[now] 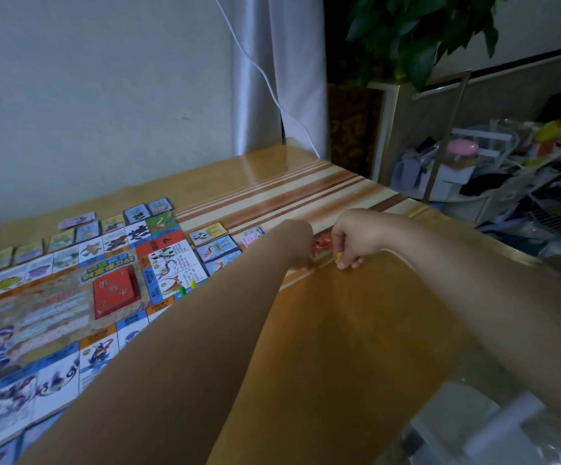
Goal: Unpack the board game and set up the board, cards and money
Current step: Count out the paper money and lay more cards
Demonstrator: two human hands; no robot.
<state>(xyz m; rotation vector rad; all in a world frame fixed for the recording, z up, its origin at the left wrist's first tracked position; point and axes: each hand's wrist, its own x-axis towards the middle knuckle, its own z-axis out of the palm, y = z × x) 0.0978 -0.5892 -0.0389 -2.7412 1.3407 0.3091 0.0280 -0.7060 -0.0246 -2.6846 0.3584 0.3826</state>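
**A:** Where does the board sit?

**B:** The game board (54,313) lies unfolded on the left part of the table. A red card stack (115,290) rests on its middle. A green pawn (182,290) and a yellow pawn (192,283) stand close together near its right edge.

**A:** And the cards?

**B:** A row of small cards (81,220) runs just outside the board's far edge. Several picture cards (217,248) lie just beside its right edge. A pink note (252,237) lies beyond them, partly behind the left wrist.

**A:** What about the hands?

**B:** Both reach out to the right of the board, near each other. The right hand (353,239) curls its fingers downward and pinches a yellow piece (338,256) close to the tabletop. The left hand (297,243) bends away at the wrist and its fingers are hidden, so I cannot tell whether it grasps anything. A red-orange patch (322,244) shows between the two hands, too hidden to name.

**A:** What surface is this?

**B:** A glossy wooden table (356,323), with a band of brown and cream stripes (289,193) crossing it beyond the hands. It stands against a pale wall (87,95).

**A:** And the room around it?

**B:** It is dim. A grey curtain (272,62) hangs at the far corner, with a white cable (265,78) trailing down in front of it. To the right is a leafy plant (416,35). Beyond that is a metal-framed rack (446,135) crammed with bags and boxes, a pink-lidded jar (463,151) among them. Something of clear plastic (494,427) sits blurred at the lower right.
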